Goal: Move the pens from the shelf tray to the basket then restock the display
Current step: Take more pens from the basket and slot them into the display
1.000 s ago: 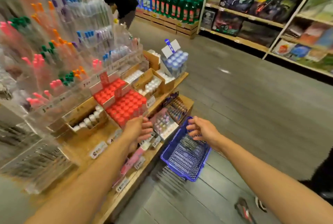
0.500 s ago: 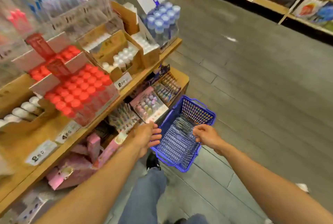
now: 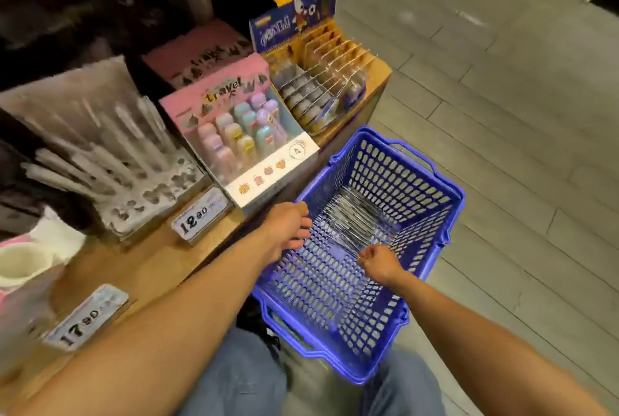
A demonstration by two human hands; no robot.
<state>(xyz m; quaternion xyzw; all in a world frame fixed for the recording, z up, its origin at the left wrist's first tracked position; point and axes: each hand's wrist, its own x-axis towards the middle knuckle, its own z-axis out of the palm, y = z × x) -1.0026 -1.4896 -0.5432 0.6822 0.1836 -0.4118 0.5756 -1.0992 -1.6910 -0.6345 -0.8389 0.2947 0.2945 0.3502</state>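
Currently right hand [image 3: 380, 259] pinches pens [image 3: 355, 221] inside blue basket [image 3: 445, 214], lower centre; left hand [image 3: 288, 226] loosely open over its left rim, holding nothing.

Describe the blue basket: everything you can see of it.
The blue basket is a rectangular plastic shopping basket with perforated, slotted walls and floor, a thick rim and a handle folded down on its far side. It sits upright on the grey plank floor, close against the wooden shelf. A bundle of clear-wrapped pens lies on its bottom. The right hand reaches inside at the pens; the left hand hovers over its left rim.
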